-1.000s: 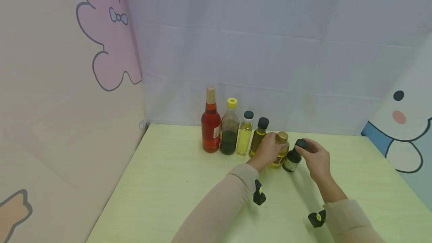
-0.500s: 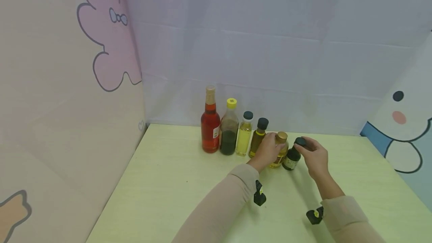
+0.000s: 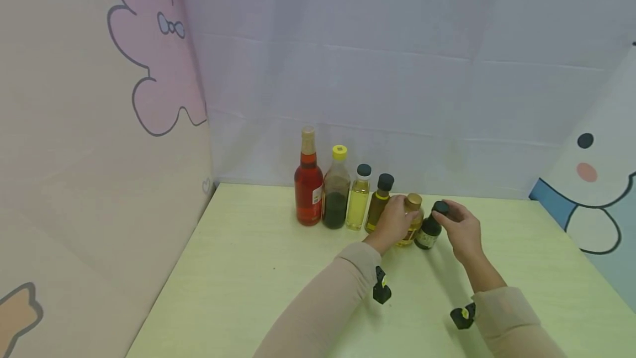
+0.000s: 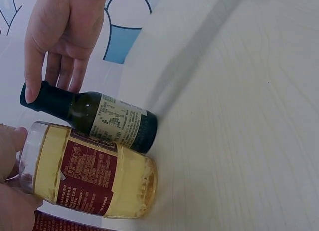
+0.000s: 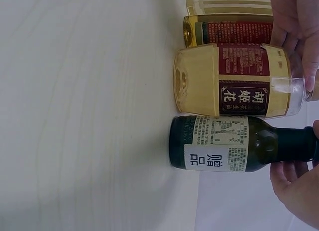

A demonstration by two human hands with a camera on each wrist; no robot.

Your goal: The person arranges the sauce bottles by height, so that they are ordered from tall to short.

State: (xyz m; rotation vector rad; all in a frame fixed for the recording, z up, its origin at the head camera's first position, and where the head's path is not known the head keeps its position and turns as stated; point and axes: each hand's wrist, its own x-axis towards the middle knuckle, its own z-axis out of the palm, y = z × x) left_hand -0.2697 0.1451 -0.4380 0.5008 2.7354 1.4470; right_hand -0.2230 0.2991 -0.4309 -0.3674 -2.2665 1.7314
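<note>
My left hand (image 3: 394,224) holds a squat oil bottle (image 3: 414,228) with a gold cap by its upper part. Pale yellow oil and a dark red label show on this oil bottle (image 5: 199,81) in the right wrist view. Thumb and fingers of my right hand (image 3: 464,232) pinch a small dark green bottle (image 3: 429,229) at its black cap and neck. It stands upright at the right end of the row. In the left wrist view, the green bottle (image 4: 87,111) sits right against the oil bottle (image 4: 132,178), its cream label partly overlapped.
Leftward along the row stand a tall red bottle (image 3: 308,195), a yellow-capped bottle (image 3: 335,206) of dark liquid, a slim bottle (image 3: 358,206) of pale oil and a black-capped brown bottle (image 3: 377,209). A curtain (image 3: 377,93) hangs behind the pale table (image 3: 238,280).
The green bottle has shifted slightly back and left, closer to the oil bottle, with my right hand on it. My left hand stays at the oil bottle.
</note>
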